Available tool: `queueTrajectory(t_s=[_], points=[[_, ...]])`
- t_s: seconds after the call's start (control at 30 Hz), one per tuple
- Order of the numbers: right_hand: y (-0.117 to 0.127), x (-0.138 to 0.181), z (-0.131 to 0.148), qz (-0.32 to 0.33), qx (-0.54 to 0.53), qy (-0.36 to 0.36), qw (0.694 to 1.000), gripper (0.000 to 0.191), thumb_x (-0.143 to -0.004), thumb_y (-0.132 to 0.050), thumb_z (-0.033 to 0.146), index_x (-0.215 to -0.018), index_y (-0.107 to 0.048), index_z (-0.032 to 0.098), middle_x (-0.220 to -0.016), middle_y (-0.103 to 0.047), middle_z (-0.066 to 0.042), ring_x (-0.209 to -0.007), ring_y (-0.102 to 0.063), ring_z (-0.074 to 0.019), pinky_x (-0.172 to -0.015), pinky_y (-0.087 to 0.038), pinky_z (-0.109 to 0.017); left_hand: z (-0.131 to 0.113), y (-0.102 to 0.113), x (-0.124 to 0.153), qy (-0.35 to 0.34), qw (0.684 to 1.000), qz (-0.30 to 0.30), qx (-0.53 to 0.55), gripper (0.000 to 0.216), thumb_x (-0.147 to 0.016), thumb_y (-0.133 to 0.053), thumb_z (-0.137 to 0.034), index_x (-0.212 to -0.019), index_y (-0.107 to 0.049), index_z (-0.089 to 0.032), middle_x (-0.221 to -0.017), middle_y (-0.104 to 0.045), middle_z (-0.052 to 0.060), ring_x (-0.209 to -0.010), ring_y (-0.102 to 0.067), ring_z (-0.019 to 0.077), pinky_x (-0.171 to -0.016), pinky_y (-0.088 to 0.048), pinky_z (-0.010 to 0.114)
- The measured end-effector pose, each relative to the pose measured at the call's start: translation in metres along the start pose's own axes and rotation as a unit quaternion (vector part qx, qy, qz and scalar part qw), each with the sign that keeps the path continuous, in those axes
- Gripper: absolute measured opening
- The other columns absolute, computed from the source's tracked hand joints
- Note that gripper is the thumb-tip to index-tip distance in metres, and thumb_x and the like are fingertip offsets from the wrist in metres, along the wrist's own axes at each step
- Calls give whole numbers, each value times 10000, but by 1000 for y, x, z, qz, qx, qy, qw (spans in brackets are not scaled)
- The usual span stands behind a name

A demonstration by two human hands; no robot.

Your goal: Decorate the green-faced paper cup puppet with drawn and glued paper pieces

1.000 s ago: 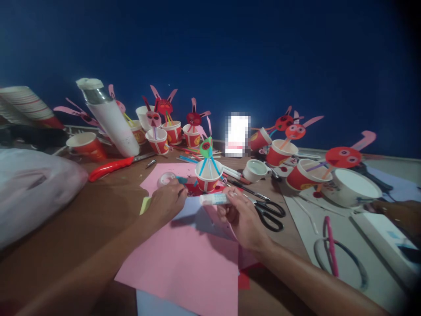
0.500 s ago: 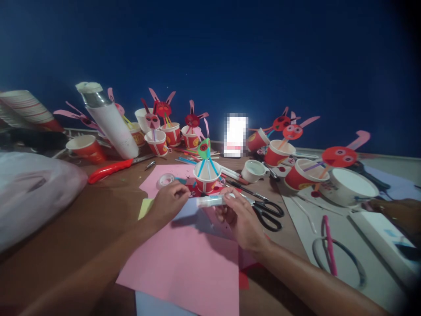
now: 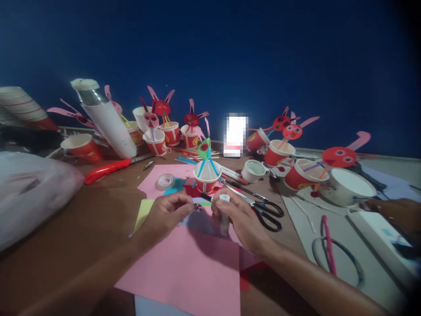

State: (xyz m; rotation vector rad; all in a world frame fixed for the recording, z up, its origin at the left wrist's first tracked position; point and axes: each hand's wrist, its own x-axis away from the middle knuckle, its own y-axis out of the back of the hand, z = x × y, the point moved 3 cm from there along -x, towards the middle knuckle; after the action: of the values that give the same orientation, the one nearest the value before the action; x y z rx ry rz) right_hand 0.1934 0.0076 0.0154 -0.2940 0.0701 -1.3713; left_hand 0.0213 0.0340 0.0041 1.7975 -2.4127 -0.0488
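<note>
My right hand (image 3: 237, 218) is closed round a clear glue stick (image 3: 224, 214) with a white cap, held upright with the tip down over the pink paper sheet (image 3: 194, 259). My left hand (image 3: 169, 210) pinches a small dark paper piece (image 3: 198, 206) just left of the stick. Right behind both hands stands a red-and-white paper cup (image 3: 206, 177) with blue straws and a green paper face. A tape roll (image 3: 164, 181) lies left of that cup.
Black scissors (image 3: 268, 213), a red-handled cutter (image 3: 107, 169), pens, a white bottle (image 3: 105, 118) and several decorated cups crowd the back of the brown table. A plastic bag (image 3: 29, 193) lies at left. Another person's hand (image 3: 391, 213) rests at right by a white bowl (image 3: 350, 186).
The glue stick has turned from lying level to standing upright. Both hands have drawn back a little from the cup and come closer together.
</note>
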Motion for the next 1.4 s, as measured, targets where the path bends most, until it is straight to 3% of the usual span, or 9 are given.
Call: queueTrajectory(t_s=[0.27, 0.5, 0.63, 0.73, 0.83, 0.97, 1.07, 1.3, 1.4], points=[[0, 6, 6, -28, 229, 1, 973, 174, -759, -595, 356, -859, -556, 220, -564, -454, 62, -472, -372, -69, -420, -291, -177, -4, -10, 7, 23, 999, 28, 38, 160, -737, -626, -313, -686, -593, -166, -474, -457, -66, -398, -363, 42, -400, -321, 170], [-3, 7, 9, -44, 336, 74, 938, 48, -755, -583, 245, -749, -609, 205, -598, -547, 37, -492, -438, -79, -460, -328, -193, -2, -9, 4, 5, 999, 46, 18, 142, -747, -618, -294, -691, -607, -164, -479, -464, -66, -384, -358, 33, -378, -299, 162], [0, 7, 11, -46, 370, 136, 918, 53, -782, -552, 213, -757, -598, 207, -613, -564, 34, -512, -464, -88, -485, -350, -200, 1, -8, 4, 28, 998, 24, 44, 205, -755, -602, -332, -855, -650, -160, -576, -539, -31, -418, -404, 49, -365, -292, 167], [5, 8, 13, -51, 423, 256, 868, 51, -796, -544, 194, -812, -592, 202, -665, -596, 15, -580, -513, -109, -560, -382, -224, 2, -10, 5, 75, 989, 50, 117, 292, -793, -547, -387, -935, -646, -153, -693, -593, 16, -469, -473, 73, -364, -314, 174], [5, 11, 11, -33, 499, 376, 780, 83, -795, -554, 162, -865, -591, 187, -753, -635, -26, -692, -556, -143, -662, -396, -265, 1, -15, 6, 136, 963, 117, 200, 265, -810, -536, -352, -915, -656, -141, -720, -618, 44, -496, -520, 90, -384, -360, 181], [1, 13, 6, 13, 603, 425, 675, 116, -811, -527, 135, -890, -602, 174, -693, -612, -26, -651, -528, -147, -613, -370, -273, 0, -20, 9, 182, 930, 160, 276, 197, -804, -560, -289, -813, -659, -119, -582, -600, 42, -493, -554, 114, -426, -415, 197], [-3, 15, 8, 38, 633, 441, 636, 148, -821, -483, 122, -901, -601, 161, -681, -599, -26, -631, -511, -145, -585, -358, -274, 0, -21, 9, 181, 929, 157, 283, 182, -799, -575, -274, -773, -652, -111, -581, -598, 42, -487, -551, 110, -426, -413, 193], [-10, 13, 4, 65, 646, 454, 611, 208, -793, -441, 64, -893, -594, 164, -629, -572, -13, -590, -499, -147, -539, -347, -277, 0, -23, 10, 180, 949, 126, 227, 209, -778, -602, -296, -692, -632, -107, -557, -548, 8, -467, -478, 78, -435, -370, 181], [-10, 14, 4, 71, 625, 432, 646, 286, -772, -472, 86, -1038, -544, 162, -684, -593, -18, -625, -522, -160, -562, -379, -283, 2, -21, 9, 165, 955, 117, 215, 213, -773, -598, -309, -697, -635, -113, -597, -566, 17, -520, -485, 87, -478, -373, 190]])
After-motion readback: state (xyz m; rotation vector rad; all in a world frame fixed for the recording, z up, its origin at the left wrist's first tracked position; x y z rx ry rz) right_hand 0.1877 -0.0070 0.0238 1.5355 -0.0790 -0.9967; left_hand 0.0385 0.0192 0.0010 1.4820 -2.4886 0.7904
